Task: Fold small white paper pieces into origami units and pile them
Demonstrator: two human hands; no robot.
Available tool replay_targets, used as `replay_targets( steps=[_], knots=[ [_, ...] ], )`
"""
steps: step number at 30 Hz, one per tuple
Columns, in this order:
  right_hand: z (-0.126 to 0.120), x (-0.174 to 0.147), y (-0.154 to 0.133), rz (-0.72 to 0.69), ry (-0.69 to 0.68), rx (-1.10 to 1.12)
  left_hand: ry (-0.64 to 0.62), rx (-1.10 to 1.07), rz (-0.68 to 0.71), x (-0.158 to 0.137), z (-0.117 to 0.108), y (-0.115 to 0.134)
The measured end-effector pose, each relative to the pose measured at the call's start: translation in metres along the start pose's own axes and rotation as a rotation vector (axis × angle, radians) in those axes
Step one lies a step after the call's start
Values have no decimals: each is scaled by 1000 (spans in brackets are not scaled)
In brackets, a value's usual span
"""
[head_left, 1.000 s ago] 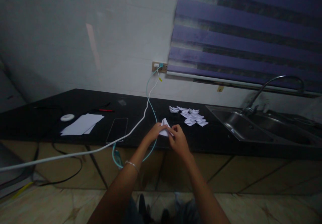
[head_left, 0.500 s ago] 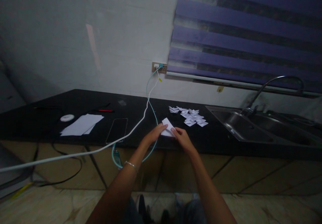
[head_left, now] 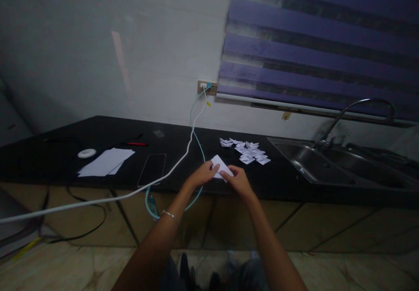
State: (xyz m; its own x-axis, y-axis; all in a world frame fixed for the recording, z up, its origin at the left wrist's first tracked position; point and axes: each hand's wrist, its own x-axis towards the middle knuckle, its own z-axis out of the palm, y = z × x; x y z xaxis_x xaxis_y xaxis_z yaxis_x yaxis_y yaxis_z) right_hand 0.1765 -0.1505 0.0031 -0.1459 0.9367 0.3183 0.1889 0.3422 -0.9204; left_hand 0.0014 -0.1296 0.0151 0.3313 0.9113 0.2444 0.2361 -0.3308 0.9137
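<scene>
A small folded white paper [head_left: 221, 165] is held between my two hands above the front of the black counter. My left hand [head_left: 204, 173] grips its left side, thumb lying on top. On the right side my right hand [head_left: 238, 179] pinches it, with its thumb pressed on the upper face. The fingers beneath the paper are mostly hidden. Just beyond my right hand, several folded paper boats [head_left: 250, 151] sit grouped on the counter.
Left on the black counter [head_left: 183, 142] lie a stack of white sheets [head_left: 106, 162], a white round roll [head_left: 87, 153], a red pen [head_left: 136, 144] and a phone [head_left: 152, 169]. A white cable [head_left: 176, 167] crosses in front. The steel sink [head_left: 307, 164] is at right.
The folded paper has tilted and shifted slightly right. My left thumb has moved inward over it, closer to the right thumb. The boats and sheets stay where they were.
</scene>
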Motion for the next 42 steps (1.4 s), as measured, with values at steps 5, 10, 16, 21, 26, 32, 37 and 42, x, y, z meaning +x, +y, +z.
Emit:
replay_targets(
  steps=[5,10,16,21,26,32,37,42],
  knots=[
    [0,0,-1,8,-29,8,14,91,-3,1,2,-4],
    [1,1,-2,-17,-21,-67,-27,107,28,3,1,-7],
    [1,1,-2,-51,-10,-89,-23,84,38,2,0,-6],
    [-1,0,-2,-44,-89,-93,7,9,18,0,0,-2],
    [-2,-1,-2,-44,-83,-55,14,-86,16,-1,-1,2],
    [0,-1,-4,-34,-68,-52,29,-158,13,0,-1,4],
    [-1,-1,-3,-47,-80,-50,3,-200,9,1,-1,6],
    [-2,-3,-4,-45,-111,-65,-1,-219,18,4,-2,3]
  ],
)
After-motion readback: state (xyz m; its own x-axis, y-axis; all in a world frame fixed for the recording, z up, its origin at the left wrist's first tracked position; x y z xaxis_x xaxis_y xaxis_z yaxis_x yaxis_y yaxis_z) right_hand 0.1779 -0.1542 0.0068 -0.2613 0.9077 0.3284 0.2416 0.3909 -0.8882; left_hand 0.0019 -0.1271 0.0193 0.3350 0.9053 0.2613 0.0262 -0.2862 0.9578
